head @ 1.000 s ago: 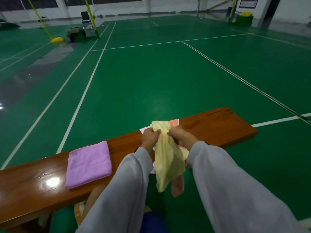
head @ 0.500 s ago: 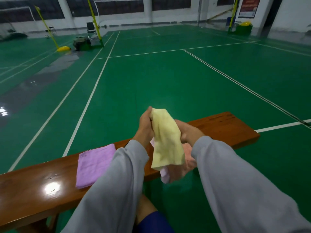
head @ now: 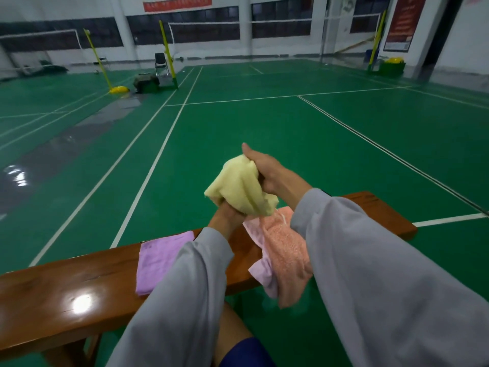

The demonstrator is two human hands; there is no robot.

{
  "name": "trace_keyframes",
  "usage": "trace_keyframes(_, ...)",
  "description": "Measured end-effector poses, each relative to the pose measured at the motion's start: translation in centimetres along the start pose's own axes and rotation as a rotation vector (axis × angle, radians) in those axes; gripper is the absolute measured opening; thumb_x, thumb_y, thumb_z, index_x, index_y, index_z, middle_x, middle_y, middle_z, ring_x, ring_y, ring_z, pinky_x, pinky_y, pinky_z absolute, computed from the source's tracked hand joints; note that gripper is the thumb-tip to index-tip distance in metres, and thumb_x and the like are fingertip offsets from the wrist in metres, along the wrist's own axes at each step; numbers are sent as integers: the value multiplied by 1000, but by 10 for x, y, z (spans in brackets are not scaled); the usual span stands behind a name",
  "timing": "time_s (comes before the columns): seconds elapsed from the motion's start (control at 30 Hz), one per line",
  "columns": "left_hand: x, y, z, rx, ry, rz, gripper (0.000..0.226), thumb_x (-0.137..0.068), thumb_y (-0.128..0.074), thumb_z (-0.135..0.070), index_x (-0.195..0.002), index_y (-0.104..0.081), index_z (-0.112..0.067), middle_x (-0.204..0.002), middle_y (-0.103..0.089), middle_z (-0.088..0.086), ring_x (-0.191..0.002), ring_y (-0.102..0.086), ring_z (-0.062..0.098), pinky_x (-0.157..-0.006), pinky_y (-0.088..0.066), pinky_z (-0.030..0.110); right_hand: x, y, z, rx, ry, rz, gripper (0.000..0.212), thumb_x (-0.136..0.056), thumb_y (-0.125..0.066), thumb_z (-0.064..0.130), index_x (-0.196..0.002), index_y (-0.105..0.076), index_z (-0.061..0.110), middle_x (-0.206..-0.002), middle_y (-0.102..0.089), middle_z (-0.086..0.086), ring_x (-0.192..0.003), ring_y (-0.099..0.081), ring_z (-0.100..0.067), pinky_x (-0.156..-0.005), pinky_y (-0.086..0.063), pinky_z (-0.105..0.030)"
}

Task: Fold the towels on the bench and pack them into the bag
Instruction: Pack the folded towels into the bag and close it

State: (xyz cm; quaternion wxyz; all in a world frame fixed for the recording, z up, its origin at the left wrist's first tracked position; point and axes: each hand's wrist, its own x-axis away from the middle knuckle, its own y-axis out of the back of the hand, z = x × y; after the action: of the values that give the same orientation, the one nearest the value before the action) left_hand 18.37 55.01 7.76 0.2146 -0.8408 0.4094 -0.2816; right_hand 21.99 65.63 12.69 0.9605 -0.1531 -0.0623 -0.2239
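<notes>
your left hand (head: pixel 225 217) and right hand (head: pixel 266 169) hold the yellow towel (head: pixel 239 188) up over the worktop (head: pixel 66 287), fingers of both curled round it.

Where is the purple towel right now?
In the head view, the folded purple terry towel lies flat on the brown wooden bench, left of centre, partly behind the grey left sleeve, with the salmon-pink towel further right.
</notes>
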Motion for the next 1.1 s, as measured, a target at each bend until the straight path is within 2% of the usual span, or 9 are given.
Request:
trace_keyframes(0.13,11,29,-17,192,-271,-115,61,-102,-37,-59,-100,-76,-12,-106,-74,14,-100,-69,34,-91,-53,47,-5,12,1,84,102,-263,31,-92,-71,39,-92,-65,8,-91,-69,-13,-77,-66,-25,-78,-59,-43)
trace_keyframes(0.23,26,41,-38,244,-423,-125,71,-92,-45,-74,-108,-74,-12,-108,-73,17,-102,-70,36,-101,-51,54,1,14,-5,-135,110,-212,26,-98,-65,31,-86,-63,8,-85,-66,-10,-73,-64,-22,-78,-55,-40)
trace_keyframes(0.47,44,43,-71,13,-301,-90,47,-98,-60,-41,-123,-66,-1,-120,-69,18,-109,-69,32,-95,-56,45,19,-11,-17,-580,-31,63,78,-96,-47,65,-125,-64,-5,-126,-66,-26,-110,-66,-40,-100,-49,-50)
trace_keyframes(0.57,47,58,-75,53,-290,-63,57,-104,-49,-41,-140,-54,3,-141,-57,23,-130,-57,37,-112,-42,53,20,-28,-12,-264,-161,45,49,-106,-43,41,-97,-69,0,-89,-75,-19,-76,-74,-31,-81,-53,-42)
trace_keyframes(0.63,53,70,-78,172,-391,-97,47,-106,-44,-42,-129,-61,-5,-130,-65,19,-120,-64,35,-108,-47,51,20,-33,5,-223,-106,35,30,-103,-46,18,-84,-66,6,-70,-72,-11,-62,-71,-25,-71,-55,-36)
trace_keyframes(0.73,55,82,-71,400,-469,-153,38,-104,-46,-49,-118,-61,-17,-119,-70,13,-110,-66,33,-96,-55,50,19,-32,22,-348,34,97,25,-89,-64,24,-105,-70,6,-91,-73,-14,-84,-71,-29,-86,-57,-40)
trace_keyframes(0.8,50,80,-54,285,-287,-239,42,-103,-51,-45,-128,-65,-13,-113,-74,14,-106,-68,34,-84,-60,47,20,-35,12,-265,-17,177,38,-86,-69,32,-112,-68,4,-101,-71,-17,-94,-69,-32,-93,-55,-43)
trace_keyframes(0.93,57,70,-26,11,72,-174,65,-98,-46,-64,-118,-73,-8,-113,-73,20,-103,-69,37,-97,-51,52,17,-44,-1,-205,-68,191,36,-93,-65,41,-94,-68,5,-90,-69,-15,-86,-68,-32,-92,-56,-42)
trace_keyframes(1.1,55,73,-69,255,-314,-82,57,-99,-56,-51,-130,-64,-3,-128,-66,24,-119,-64,39,-108,-46,55,14,-35,8,-516,59,67,37,-100,-51,36,-101,-68,3,-91,-73,-17,-86,-72,-32,-80,-59,-40)
